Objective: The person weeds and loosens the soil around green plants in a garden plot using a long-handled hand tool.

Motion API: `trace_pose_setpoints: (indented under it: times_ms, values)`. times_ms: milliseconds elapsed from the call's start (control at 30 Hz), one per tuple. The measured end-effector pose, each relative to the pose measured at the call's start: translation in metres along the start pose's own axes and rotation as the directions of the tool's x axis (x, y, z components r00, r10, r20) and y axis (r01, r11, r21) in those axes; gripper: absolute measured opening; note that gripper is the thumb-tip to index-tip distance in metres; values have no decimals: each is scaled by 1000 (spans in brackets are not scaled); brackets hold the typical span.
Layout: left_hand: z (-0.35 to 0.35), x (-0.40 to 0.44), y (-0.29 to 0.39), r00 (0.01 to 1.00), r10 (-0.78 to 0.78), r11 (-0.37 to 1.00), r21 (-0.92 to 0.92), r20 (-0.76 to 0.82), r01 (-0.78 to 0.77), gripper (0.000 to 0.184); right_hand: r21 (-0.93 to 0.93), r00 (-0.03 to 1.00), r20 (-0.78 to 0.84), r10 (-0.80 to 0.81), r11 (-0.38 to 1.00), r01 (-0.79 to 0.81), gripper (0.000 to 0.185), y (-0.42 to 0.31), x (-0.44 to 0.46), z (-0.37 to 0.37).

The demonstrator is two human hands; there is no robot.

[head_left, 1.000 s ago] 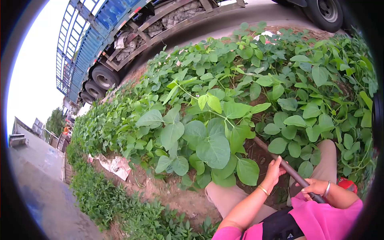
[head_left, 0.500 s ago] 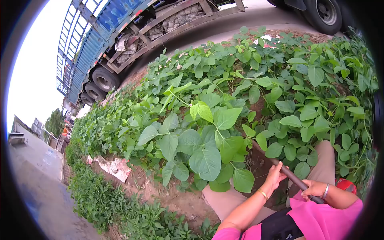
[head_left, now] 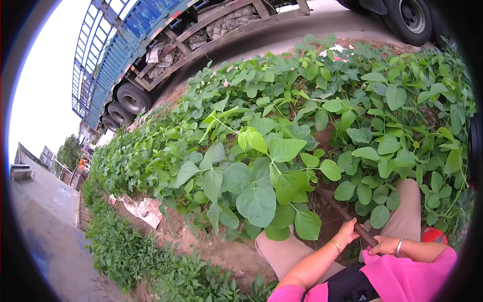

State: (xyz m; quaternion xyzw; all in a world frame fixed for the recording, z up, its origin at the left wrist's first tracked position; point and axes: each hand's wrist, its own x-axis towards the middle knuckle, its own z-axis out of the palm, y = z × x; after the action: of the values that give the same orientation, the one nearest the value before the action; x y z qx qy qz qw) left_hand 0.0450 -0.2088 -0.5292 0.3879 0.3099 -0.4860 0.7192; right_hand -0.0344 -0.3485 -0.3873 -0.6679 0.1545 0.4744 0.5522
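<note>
My left hand point(head_left: 347, 232), with a gold bracelet at the wrist, is wrapped around a long brown tool handle point(head_left: 336, 205). Farther back along the same shaft, near my body, my right hand point(head_left: 386, 245) grips it; a silver bangle circles that wrist. The handle slants away from me, down toward the bare soil under the leaves. Its working end is hidden, so I cannot tell what kind of head it has. Broad green leaves point(head_left: 256, 204) of a bushy bean-like plant hang just left of the handle.
Dense leafy plants point(head_left: 387, 126) spread ahead and to the right. A blue truck point(head_left: 146, 20) stands on the road beyond. Pale sheeting point(head_left: 143, 211) lies on the soil at left, above low weeds point(head_left: 126, 251). A red object point(head_left: 433, 235) sits by my right arm.
Both hands and the handle have shifted slightly lower in view. My right hand has come closer to my left, and the handle's end behind it no longer shows. Leaves near the shaft have moved.
</note>
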Motion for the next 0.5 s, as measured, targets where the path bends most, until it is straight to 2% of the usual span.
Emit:
trace_pose_setpoints:
  times_ms: [33,67,100,133,167,200,233,267,333,367,433,500]
  values:
    - [3,0,3,1000,-8,996,-93,-1,8,27,25,1000,0,6,1000,-6,31,-18,-9,3]
    - [6,0,4,1000,-6,995,-103,4,7,27,48,1000,4,19,999,-19,30,-21,-12,1]
    - [7,-1,4,997,65,997,-33,30,-64,26,36,1000,6,27,999,-27,30,-10,-10,-7]
    - [9,-6,7,989,134,990,40,56,-136,25,170,999,38,-23,985,17,32,-8,-14,-13]
    - [16,-21,15,990,132,990,36,53,-134,25,307,995,61,-79,950,57,35,-8,-18,-16]
    - [23,-36,24,962,237,971,-1,137,-239,26,311,995,64,-76,949,52,35,-10,-23,-17]
    - [30,-53,35,917,336,941,-43,218,-334,27,285,990,28,-141,950,128,39,-17,-31,-17]
    - [32,-66,47,876,397,913,-18,275,-408,27,258,978,-6,-208,945,202,44,-21,-37,-18]
    - [34,-82,69,814,457,860,56,358,-507,26,217,970,4,-243,947,236,50,-24,-41,-21]
    - [34,-83,75,816,456,861,57,354,-506,26,211,961,45,-274,943,259,50,-49,-52,-13]
    - [30,-81,81,673,649,713,25,355,-701,27,207,950,88,-301,938,278,51,-26,-41,-25]
    - [25,-74,76,713,619,760,-24,329,-649,27,193,934,159,-319,938,288,49,-20,-38,-31]
